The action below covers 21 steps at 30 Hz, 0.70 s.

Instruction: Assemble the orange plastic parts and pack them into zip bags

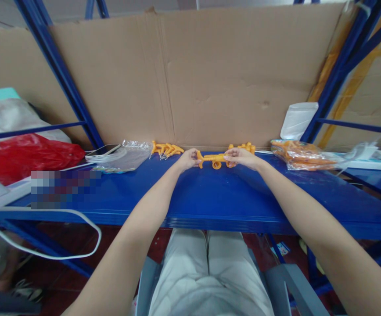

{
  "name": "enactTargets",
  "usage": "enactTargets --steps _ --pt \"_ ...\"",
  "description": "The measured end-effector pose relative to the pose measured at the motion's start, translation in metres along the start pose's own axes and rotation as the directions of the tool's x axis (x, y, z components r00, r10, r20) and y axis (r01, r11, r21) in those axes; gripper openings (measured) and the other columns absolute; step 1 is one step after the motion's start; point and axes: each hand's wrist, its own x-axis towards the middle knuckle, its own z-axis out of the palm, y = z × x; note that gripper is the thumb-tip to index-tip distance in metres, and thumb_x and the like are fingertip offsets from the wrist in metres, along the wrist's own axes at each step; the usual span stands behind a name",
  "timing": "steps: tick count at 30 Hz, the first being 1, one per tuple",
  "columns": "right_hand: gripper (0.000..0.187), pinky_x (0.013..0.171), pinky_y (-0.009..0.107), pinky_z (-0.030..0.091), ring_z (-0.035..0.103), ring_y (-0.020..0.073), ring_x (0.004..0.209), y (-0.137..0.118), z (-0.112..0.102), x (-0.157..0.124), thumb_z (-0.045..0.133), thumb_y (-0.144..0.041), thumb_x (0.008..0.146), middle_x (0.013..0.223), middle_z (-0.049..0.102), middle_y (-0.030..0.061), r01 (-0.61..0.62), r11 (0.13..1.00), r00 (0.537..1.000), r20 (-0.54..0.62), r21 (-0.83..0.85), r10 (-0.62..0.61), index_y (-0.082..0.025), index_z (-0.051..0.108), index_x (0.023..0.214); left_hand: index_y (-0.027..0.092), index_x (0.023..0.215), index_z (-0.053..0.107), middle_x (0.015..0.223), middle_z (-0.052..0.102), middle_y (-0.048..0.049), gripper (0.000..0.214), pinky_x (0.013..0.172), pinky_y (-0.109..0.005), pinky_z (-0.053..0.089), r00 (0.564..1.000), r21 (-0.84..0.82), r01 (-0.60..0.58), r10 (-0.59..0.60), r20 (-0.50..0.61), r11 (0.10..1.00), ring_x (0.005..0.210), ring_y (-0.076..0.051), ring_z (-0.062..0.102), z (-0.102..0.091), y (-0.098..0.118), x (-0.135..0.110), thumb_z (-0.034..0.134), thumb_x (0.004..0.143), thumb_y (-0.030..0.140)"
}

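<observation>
1. At the bottom centre of the frame, the lap (193, 270) is facing the blue bench (210, 202). Both arms are lying far forward over the bench, so working nearer its front edge would probably be steadier and less tiring.

2. Above the frame's centre line, the bench's blue top is stretching out bare in front of the hands. It is offering a good place for resting the wrists while the fingers are doing fine work.

3. Just above the middle of the frame, the yellow piece (213, 157) is lying crosswise between the hands. The left hand (189, 159) is grasping its left end, by the crossbar (200, 159); the right hand (239, 157) is pinching its right end. Holding both ends in line should be keeping any force straight rather than bending the middle.

4. A ring (217, 165) is showing below the piece; whether it is joined on or merely touching, I cannot tell. Checking that by eye before pressing or twisting seems wise.

5. Slightly farther, left of centre, hooked parts (167, 149) are lying in a row; right of centre, knobbly parts (250, 148) are sitting just behind the right hand. Lifting the right elbow a little would be helping it avoid brushing them.

6. Farthest, across the upper frame, cardboard (210, 79) is standing behind everything, limiting forward room.
</observation>
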Motion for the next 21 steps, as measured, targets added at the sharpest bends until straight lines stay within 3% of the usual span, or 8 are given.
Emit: enactTargets --steps 5,13,21 --pt "0.038 0.068 0.038 0.061 0.070 0.0182 0.068 0.0041 0.0032 0.0021 0.082 -0.036 0.069 0.089 0.072 0.0092 0.042 0.999 0.999 -0.024 0.034 -0.041 -0.018 0.064 0.098 0.014 0.080 0.051 0.068 0.060 0.0054 0.034 0.081 -0.041 0.060 1.000 0.000 0.006 -0.006 -0.006 1.000 0.061 -0.007 0.062 0.0009 -0.0014 0.0024 0.068 0.068 -0.013" --pt "0.035 0.079 0.044 0.059 0.071 0.0214 0.075 0.0040 0.0035 0.0053 0.081 -0.042 0.070 0.086 0.073 0.0077 0.051 0.998 0.999 0.003 0.036 -0.051 -0.018 0.070 0.093 0.014 0.083 0.052 0.069 0.060 0.0051 0.033 0.083 -0.041 0.059 1.000 -0.011 0.022 -0.022 0.004 1.000 0.066 -0.009 0.063 0.0026 -0.0028 0.0023 0.067 0.069 -0.012" --pt "0.040 0.076 0.038 0.060 0.070 0.0184 0.073 0.0072 -0.0009 0.0067 0.080 -0.041 0.070 0.082 0.073 0.0043 0.035 0.999 0.999 -0.008 -0.010 -0.035 -0.018 0.070 0.101 0.014 0.084 0.052 0.071 0.060 0.0046 0.031 0.085 -0.042 0.058 0.999 0.018 0.032 -0.031 -0.015 0.999 0.069 -0.009 0.064 0.0046 -0.0013 0.0010 0.065 0.072 -0.012"
